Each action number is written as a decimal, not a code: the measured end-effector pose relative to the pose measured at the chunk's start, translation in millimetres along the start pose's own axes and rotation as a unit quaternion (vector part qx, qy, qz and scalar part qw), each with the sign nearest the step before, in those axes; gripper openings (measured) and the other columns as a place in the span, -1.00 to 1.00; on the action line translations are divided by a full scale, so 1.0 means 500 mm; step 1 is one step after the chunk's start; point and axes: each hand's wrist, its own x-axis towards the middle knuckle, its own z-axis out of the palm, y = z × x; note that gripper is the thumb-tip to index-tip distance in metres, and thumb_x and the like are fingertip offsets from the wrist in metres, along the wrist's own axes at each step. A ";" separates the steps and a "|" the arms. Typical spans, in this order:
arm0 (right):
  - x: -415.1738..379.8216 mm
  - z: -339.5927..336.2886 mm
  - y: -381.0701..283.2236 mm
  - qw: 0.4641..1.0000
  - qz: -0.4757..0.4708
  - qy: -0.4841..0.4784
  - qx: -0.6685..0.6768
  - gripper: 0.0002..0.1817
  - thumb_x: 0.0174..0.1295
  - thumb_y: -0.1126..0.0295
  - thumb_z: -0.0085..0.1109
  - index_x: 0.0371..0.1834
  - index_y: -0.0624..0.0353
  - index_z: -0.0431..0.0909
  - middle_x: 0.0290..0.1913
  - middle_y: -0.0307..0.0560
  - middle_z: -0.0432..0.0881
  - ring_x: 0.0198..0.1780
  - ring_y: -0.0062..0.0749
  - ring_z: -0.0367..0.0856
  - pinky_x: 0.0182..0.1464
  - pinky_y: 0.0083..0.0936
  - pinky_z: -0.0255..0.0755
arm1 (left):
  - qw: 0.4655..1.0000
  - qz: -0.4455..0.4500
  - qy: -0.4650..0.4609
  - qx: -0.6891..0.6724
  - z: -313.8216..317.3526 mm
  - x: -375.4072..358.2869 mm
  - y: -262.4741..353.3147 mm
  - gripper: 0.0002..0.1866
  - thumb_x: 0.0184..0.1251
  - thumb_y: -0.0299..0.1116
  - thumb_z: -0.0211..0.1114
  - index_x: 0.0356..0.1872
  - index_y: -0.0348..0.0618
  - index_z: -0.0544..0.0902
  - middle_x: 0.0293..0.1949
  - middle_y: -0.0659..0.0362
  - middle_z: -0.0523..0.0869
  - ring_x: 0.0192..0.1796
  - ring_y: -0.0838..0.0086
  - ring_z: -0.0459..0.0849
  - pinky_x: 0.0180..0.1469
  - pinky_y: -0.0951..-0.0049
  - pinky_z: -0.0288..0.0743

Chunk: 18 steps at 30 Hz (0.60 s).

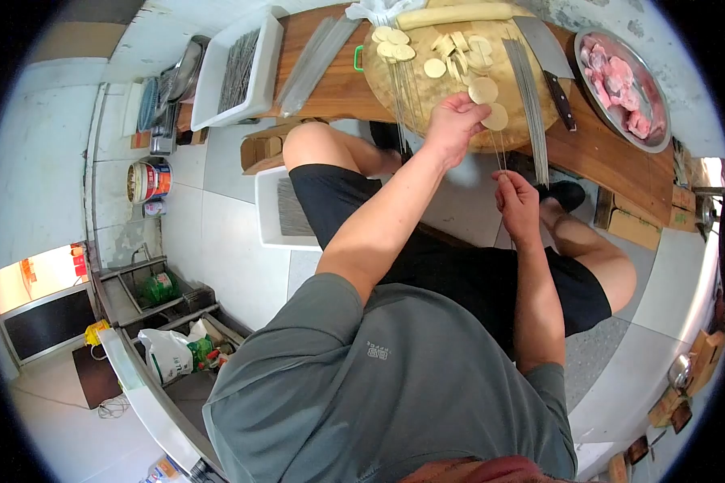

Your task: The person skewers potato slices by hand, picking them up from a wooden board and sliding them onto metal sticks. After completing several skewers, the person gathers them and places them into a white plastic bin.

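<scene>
My left hand is closed, thumb and fingers pinching a pale round slice above the near edge of a round wooden chopping board. Another such slice sits just beyond my fingertips. Thin skewers run down from the pinched slice to my right hand, whose fingers are closed on their lower ends. Several cut slices lie loose on the board. A group of slices at its left has skewers through it. To the right rests a bundle of bare metal skewers.
An uncut pale roll and a cleaver lie at the board's back. A metal bowl holds raw pink meat. Left on the wooden table are bagged skewers and a white tray of skewers. Another white tray stands below.
</scene>
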 end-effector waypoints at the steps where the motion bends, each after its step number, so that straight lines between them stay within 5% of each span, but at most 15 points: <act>1: -0.002 0.001 -0.003 1.000 0.000 0.003 -0.003 -0.78 0.39 0.33 0.06 -0.18 0.24 0.62 -0.57 -0.37 0.45 -0.57 -0.74 0.31 -0.54 -0.71 0.18 | 1.000 -0.003 0.008 0.015 0.002 -0.003 0.000 -0.80 0.22 -0.55 0.31 -0.13 -0.25 0.61 -0.26 0.19 0.72 -0.24 0.53 0.69 -0.22 0.55 0.56; 12: 0.002 0.009 -0.009 1.000 -0.018 0.014 -0.020 -0.77 0.39 0.31 0.07 -0.19 0.25 0.61 -0.57 -0.39 0.44 -0.57 -0.75 0.29 -0.54 -0.71 0.17 | 0.996 -0.036 0.034 0.078 0.016 -0.029 -0.006 -0.88 0.27 -0.51 0.27 -0.19 -0.22 0.62 -0.31 0.26 0.69 -0.36 0.64 0.61 -0.33 0.64 0.47; 18: -0.003 0.007 -0.007 0.999 0.000 0.003 -0.032 -0.77 0.39 0.30 0.07 -0.19 0.25 0.61 -0.57 -0.41 0.42 -0.55 -0.76 0.27 -0.52 -0.71 0.16 | 0.998 0.027 0.037 -0.047 0.008 0.007 0.024 -0.85 0.40 -0.37 0.18 -0.18 -0.24 0.60 -0.23 0.18 0.68 -0.26 0.53 0.65 -0.25 0.53 0.55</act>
